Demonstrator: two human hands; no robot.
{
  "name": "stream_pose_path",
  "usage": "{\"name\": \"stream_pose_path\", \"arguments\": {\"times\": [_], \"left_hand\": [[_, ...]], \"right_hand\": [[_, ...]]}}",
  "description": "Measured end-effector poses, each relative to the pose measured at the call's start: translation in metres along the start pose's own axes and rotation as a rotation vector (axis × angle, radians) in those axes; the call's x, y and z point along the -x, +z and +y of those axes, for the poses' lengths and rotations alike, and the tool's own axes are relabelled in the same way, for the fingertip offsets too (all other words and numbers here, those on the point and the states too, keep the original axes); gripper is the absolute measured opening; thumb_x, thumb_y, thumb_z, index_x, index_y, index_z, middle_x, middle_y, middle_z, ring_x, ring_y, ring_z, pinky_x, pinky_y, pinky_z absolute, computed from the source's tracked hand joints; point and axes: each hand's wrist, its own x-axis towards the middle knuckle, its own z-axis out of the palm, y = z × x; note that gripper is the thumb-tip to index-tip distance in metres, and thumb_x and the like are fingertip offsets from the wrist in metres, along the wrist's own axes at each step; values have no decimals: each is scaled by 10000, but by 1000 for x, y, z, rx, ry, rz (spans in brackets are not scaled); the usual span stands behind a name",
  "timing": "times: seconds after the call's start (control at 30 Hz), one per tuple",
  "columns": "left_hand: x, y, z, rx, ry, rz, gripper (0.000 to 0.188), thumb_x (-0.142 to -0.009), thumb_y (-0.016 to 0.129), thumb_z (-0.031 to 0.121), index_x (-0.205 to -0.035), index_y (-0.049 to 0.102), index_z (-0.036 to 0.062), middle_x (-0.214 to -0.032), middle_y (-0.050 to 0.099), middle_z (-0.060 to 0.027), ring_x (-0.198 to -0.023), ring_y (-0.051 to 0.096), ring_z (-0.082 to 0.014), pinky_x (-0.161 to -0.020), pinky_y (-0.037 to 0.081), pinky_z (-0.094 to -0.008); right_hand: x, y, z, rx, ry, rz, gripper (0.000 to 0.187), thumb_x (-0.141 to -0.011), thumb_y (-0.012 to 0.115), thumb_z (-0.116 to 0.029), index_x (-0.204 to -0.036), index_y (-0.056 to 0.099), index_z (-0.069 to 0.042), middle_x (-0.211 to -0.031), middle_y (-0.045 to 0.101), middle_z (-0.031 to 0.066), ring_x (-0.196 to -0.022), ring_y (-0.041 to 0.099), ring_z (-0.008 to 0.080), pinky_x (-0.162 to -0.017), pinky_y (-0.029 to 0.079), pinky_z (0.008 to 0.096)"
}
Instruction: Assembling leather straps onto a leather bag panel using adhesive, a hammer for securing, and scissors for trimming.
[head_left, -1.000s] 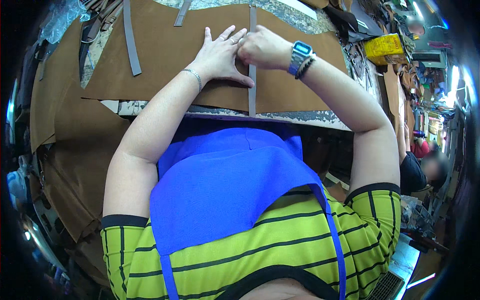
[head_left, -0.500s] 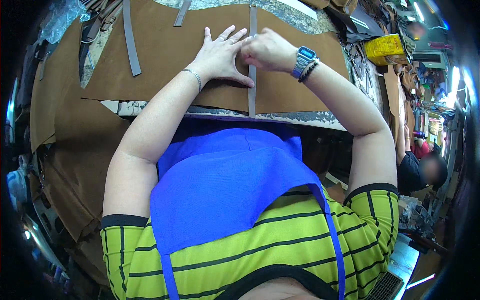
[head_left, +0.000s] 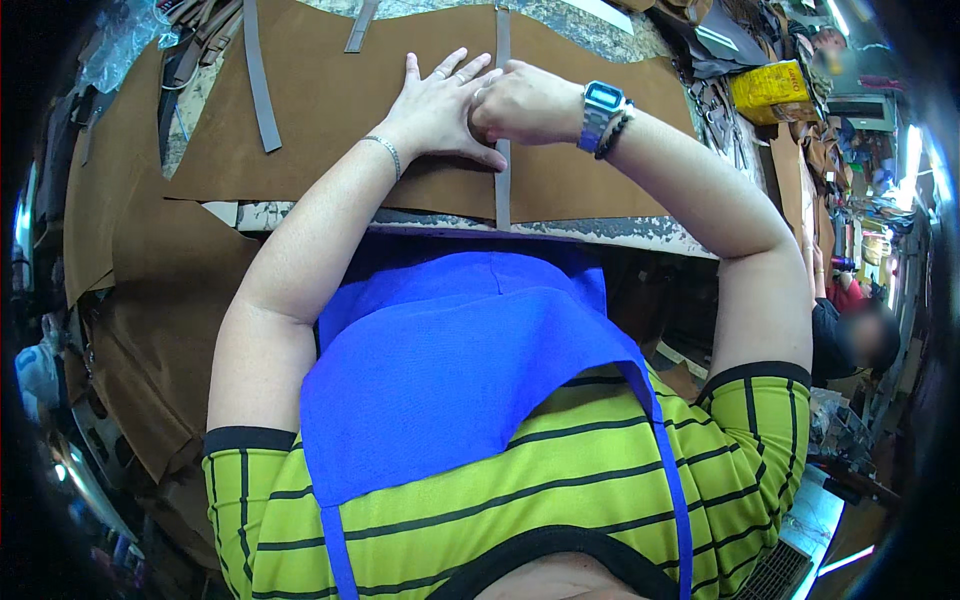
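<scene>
A large brown sheet, leather-like (head_left: pixel 310 110), lies spread over the table. A narrow grey strip (head_left: pixel 503 200) runs across it from the far edge to the near edge. My left hand (head_left: pixel 435 110) presses flat on the sheet with fingers spread, its thumb tip on the strip. Right beside it, my right hand (head_left: pixel 527 103) is closed in a fist over the strip, close to the left forefinger. Whatever that fist may grip is hidden beneath the fingers.
Two more grey strips lie on the sheet, a long one (head_left: pixel 262 85) and a short one (head_left: pixel 361 27). The worn table edge (head_left: pixel 620 230) shows in front of me. A yellow package (head_left: pixel 770 94) stands far right. Another person (head_left: pixel 850 340) is at the right.
My right hand has shifted slightly left, towards my left hand, and the right elbow has swung outward. My left hand stays in place on the sheet.
</scene>
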Motion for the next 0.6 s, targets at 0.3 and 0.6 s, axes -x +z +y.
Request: {"name": "stream_pose_path", "arguments": {"times": [0.3, 0.6], "left_hand": [[1, 5, -3, -15, 21, 69, 1160, -501, 702, 784, -1424, 388, 155, -1521, 298, -76, -1423, 217, -290, -1088, 96, -687], [37, 18, 10, -34, 284, 281, 420, -872, 593, 463, -1222, 612, 229, -1353, 531, 55, -1316, 421, -153, -1087, 112, -659]], "right_hand": [[18, 3, 18, -514, 342, 635, 169, -865, 633, -230, -933, 671, -79, -891, 674, 74, -811, 652, 219, -703, 519, 343], [63, 64, -47, -1117, 875, 832, 166, -874, 678, -170, -943, 673, -19, -797, 643, 35, -705, 573, 73, -659, 489, 225]]}}
